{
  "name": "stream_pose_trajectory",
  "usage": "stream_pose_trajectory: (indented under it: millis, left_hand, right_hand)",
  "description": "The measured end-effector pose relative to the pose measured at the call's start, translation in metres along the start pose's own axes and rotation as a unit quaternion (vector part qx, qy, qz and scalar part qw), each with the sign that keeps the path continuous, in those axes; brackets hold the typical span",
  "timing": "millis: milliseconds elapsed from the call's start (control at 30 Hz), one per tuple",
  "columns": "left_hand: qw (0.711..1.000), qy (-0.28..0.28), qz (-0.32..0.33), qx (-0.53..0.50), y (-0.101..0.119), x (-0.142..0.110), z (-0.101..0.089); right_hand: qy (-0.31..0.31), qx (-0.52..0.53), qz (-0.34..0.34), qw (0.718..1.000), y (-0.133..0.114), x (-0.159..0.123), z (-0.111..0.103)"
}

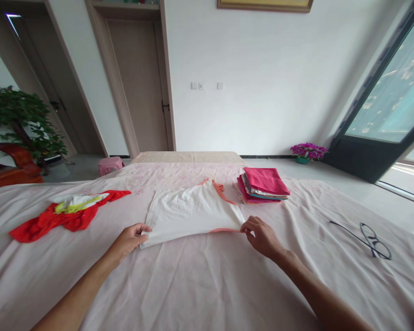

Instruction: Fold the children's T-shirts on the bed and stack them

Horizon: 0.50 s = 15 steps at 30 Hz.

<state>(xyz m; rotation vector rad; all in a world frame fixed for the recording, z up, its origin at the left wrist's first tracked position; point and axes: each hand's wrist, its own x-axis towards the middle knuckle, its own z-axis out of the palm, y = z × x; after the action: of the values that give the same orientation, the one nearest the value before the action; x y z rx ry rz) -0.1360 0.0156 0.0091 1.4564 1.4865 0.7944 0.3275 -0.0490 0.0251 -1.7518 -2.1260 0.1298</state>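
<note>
A white tank top with orange trim (188, 211) lies spread sideways on the pale pink sheet (193, 285), its neck and strap end toward the right. My left hand (133, 239) pinches its near left corner between thumb and fingers. At the near right corner, by the orange edging, my right hand (260, 233) is closed on the fabric. The near edge between the two hands looks fairly straight, while shallow wrinkles run across the upper part.
Folded clothes (264, 185) are stacked beyond my right hand. A crumpled red garment (79, 216) lies at the left, with a white and yellow-green garment (77, 203) on it. Eyeglasses (374, 241) rest at the right. A pink stool (111, 165) stands past the sheet.
</note>
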Motion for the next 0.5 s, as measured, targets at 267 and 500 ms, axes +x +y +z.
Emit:
stream_pose_trajectory:
  millis: [267, 500]
  left_hand:
    - [0.967, -0.002, 0.074, 0.243, -0.010, -0.004, -0.012]
    - [0.932, 0.056, 0.158, 0.320, 0.031, 0.072, 0.031]
  right_hand:
    - [-0.103, -0.019, 0.001, 0.994, -0.012, -0.002, -0.038]
    - [-0.039, -0.010, -0.070, 0.997, -0.066, 0.068, 0.016]
